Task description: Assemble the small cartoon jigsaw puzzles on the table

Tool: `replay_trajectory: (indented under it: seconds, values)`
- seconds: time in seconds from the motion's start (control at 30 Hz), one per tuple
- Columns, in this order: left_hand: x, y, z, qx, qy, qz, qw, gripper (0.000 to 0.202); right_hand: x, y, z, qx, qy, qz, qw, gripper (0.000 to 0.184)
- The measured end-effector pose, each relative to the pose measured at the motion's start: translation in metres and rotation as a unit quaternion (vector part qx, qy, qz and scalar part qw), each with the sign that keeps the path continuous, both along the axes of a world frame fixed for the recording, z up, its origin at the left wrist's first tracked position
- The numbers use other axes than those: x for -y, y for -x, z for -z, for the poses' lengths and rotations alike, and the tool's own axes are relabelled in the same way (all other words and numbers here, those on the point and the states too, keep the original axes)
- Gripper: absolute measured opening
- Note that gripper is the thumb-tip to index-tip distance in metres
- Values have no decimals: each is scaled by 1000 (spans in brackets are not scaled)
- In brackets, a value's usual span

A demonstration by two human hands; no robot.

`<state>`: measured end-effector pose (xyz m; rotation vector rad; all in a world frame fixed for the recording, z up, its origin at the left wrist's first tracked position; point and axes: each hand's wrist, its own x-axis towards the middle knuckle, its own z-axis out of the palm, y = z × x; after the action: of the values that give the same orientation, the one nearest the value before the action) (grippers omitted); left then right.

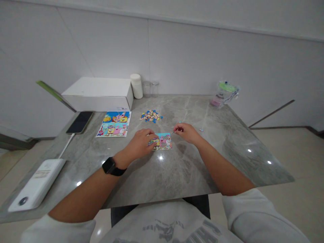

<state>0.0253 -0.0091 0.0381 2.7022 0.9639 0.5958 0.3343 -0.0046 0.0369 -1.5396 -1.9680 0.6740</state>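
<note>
My left hand point(143, 142): fingers loosely spread over the left part of a small, colourful rectangular cartoon jigsaw point(165, 141) on the grey marbled tabletop point(174, 182) | my right hand point(186, 132): fingers narrow beside its upper right corner, holding what I cannot tell | multicoloured jigsaw-piece heap point(151, 116) beyond

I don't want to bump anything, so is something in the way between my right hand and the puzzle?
Nothing visible stands between them: your right hand is close beside the upper right corner of the puzzle. On the other side, your left hand covers its left part.
</note>
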Motion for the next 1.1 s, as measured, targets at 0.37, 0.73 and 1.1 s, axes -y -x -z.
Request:
replay_trajectory:
  seconds: [0.37, 0.73, 1.1]
  values:
    - [16, -20, 29, 14, -16, -36, 999, 27, 3, 46, 39, -3, -57, 6, 998, 11]
    - [17, -24, 31, 10, -1, -13, 1000, 33, 6, 47, 44, 32, -81, -12, 996, 9]
    - [18, -24, 31, 3, 7, -17, 1000, 34, 4, 48, 46, 90, -80, -4, 993, 7]
